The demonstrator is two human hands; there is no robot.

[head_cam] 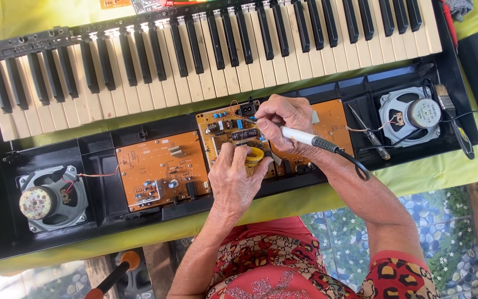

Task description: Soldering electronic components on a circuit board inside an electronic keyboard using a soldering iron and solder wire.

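Care is judged needed: the soldering iron (300,135), light and stiff, is gripped pen-like at its white handle by the right hand (280,119), while the fragile circuit board (233,133) is steadied by the left hand (233,180), curled around a small yellow piece (254,156).

white-handled soldering iron (300,135) with black cord, tilted tip-down over orange circuit board (233,133) — small yellow solder reel (254,156) just below, inside the opened keyboard

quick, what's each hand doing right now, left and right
Left hand: closed on a small yellow roll over the circuit board.
Right hand: closed on a white soldering iron.

Soldering iron (300,135) over circuit board (233,133)
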